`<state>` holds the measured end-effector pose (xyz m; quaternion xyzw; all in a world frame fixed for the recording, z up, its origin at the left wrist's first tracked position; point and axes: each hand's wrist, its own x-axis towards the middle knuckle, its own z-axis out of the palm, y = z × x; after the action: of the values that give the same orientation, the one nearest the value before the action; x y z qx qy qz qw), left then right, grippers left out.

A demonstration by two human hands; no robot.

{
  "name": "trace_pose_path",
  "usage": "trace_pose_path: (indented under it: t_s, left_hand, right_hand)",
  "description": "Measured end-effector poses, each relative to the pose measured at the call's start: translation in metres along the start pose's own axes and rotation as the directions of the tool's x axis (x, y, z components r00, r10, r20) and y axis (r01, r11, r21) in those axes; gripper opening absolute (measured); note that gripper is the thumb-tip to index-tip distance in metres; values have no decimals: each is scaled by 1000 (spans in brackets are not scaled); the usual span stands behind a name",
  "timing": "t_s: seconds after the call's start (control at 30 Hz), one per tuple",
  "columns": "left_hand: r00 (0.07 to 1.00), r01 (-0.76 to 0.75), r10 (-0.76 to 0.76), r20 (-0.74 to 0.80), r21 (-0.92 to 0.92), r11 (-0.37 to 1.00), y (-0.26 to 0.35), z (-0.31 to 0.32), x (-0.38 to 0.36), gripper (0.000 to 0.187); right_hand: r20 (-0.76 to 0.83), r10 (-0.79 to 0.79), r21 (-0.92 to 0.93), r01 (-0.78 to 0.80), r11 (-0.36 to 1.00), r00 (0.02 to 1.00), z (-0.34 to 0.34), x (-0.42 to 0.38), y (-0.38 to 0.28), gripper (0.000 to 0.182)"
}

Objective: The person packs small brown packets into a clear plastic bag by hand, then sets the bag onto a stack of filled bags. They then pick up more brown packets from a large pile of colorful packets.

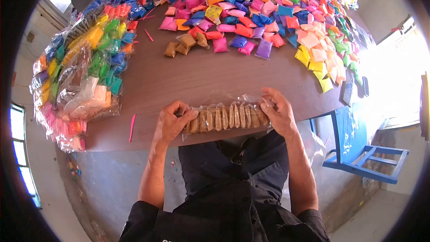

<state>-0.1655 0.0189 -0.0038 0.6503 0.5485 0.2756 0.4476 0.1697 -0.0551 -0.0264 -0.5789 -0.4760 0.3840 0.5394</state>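
Between my hands, at the table's near edge, is a clear plastic bag (225, 117) holding a row of several small brown packets standing side by side. My left hand (174, 118) pinches the bag's left end between thumb and fingers. At the other end, my right hand (278, 111) grips the plastic with its thumb on the near side and fingers behind. A few loose brown packets (187, 41) lie farther back on the table.
A large heap of colourful packets (251, 13) covers the back of the brown table (179, 76). Bagged packets (89, 71) are piled at left. Pink plastic strips (132, 127) lie on the tabletop. A blue chair (354, 152) stands at right, near a dark phone-like object (348, 92).
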Motion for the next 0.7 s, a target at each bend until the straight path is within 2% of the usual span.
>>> trace_pose_path:
  t_s: [0.07, 0.17, 0.23, 0.33, 0.43, 0.53, 0.63, 0.7]
  left_hand:
    - [1000, -4, 5, 27, -29, 1000, 2, -1, 1, 30]
    - [997, -3, 7, 83, -48, 999, 11, -7, 2, 43]
    - [991, -34, 42, 127, -67, 997, 6, -11, 5, 54]
    - [982, -107, 93, 166, 80, 991, 5, -22, 11, 70]
    - [979, -194, 178, 97, 204, 960, 22, -32, 8, 86]
    - [905, -408, 415, 93, 464, 787, 51, -35, 12, 91]
    - [848, -518, 448, 282, 620, 589, 75, -17, 22, 93]
    - [837, -547, 401, 373, 605, 578, 81, -2, 37, 94]
  right_hand:
    - [61, 43, -55, -40, 998, 997, -5, -2, -1, 19]
    - [118, -18, -166, 37, 985, 993, -9, -2, 6, 15]
    - [99, -46, -172, 63, 983, 994, -8, -4, 9, 14]
    - [81, -75, -201, 90, 976, 994, -7, -7, 6, 13]
    - [75, -82, -202, 96, 975, 994, -7, -6, 6, 14]
    - [81, -86, -169, 99, 981, 993, -5, -7, 6, 13]
    - [92, -66, -131, 78, 988, 994, -5, -6, 5, 13]
    - [88, -81, -134, 93, 987, 993, -5, -6, 7, 12]
